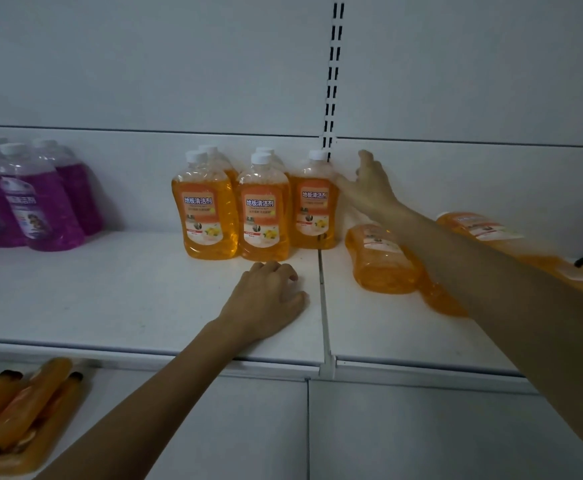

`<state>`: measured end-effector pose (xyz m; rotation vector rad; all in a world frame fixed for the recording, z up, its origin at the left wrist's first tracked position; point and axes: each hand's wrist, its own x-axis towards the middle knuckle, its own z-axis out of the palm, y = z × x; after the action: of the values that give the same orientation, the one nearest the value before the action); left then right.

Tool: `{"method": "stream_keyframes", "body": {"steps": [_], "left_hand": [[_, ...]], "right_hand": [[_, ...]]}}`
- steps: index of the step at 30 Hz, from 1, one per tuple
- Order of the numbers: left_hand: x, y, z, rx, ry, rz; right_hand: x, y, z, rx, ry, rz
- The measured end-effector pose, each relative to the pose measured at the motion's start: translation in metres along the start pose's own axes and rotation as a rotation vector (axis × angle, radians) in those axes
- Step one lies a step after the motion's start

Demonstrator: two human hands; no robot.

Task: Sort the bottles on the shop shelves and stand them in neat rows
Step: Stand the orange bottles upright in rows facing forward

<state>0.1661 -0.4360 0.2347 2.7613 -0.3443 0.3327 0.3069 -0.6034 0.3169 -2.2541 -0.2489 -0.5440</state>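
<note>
**A:** Which step are we seeing on the shelf (110, 292)?

**B:** Mid-sort, orange block is building. Five orange bottles (234, 216) are standing near the back, left of the shelf joint: two deep at left and middle, with the end bottle (312, 209) alone on the right.

**A:** What are the hands doing?

**B:** Right hand (369, 183) is reaching to the end bottle's right side, fingers straight and spread, thumb up. It looks to be touching the bottle, not wrapping it, so I'm reading it as nudging or squaring. Left hand (266, 299) is resting on the shelf just in front of the middle pair, fingers loosely curled, gripping nothing.

**A:** What's remaining?

**B:** Fallen bottles (382, 261) are lying on their sides right of the joint, under the right forearm. I can make out at least two; the far ones are blurring together. Purple bottles (37, 202) are standing in their own group far left. The lower bottles (13, 410) are lying in a heap one shelf down.

**A:** And the next move?

**B:** Probably taking the nearest fallen one, turning it upright, label forward, and setting it in front of the end bottle. That needs a full wrap round the body, since the bottle looks slick.
</note>
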Motion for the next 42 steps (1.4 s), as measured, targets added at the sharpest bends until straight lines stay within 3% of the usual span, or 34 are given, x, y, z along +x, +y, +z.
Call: {"method": "stream_keyframes", "body": {"steps": [4,8,16,22,25,29,32,35,42], "left_hand": [[0.004,0.007,0.0,0.046,-0.024,0.027],[0.015,0.025,0.003,0.06,-0.034,-0.055],[0.036,0.045,0.025,-0.082,-0.08,-0.154],[0.029,0.052,0.028,-0.12,-0.1,-0.054],[0.026,0.061,0.028,-0.37,-0.115,-0.025],[0.027,0.07,0.02,-0.794,-0.124,-0.046],[0.026,0.065,0.019,-0.922,-0.049,0.036],[0.03,0.05,0.021,-0.895,-0.017,0.098],[0.033,0.023,0.025,-0.742,0.014,0.134]], "right_hand": [[-0.012,0.024,-0.032,-0.283,-0.22,0.119],[-0.03,0.042,-0.03,-0.477,-0.484,0.264],[-0.053,0.024,-0.012,-0.442,-0.258,0.105],[-0.061,0.027,-0.013,-0.25,-0.25,0.226],[-0.064,0.022,-0.016,-0.187,-0.159,0.204],[-0.075,0.013,-0.019,-0.117,0.127,0.076],[-0.085,0.008,-0.021,0.019,0.214,0.003],[-0.087,0.002,-0.027,0.063,0.22,-0.002],[-0.091,-0.012,-0.043,0.129,-0.085,-0.086]]}}
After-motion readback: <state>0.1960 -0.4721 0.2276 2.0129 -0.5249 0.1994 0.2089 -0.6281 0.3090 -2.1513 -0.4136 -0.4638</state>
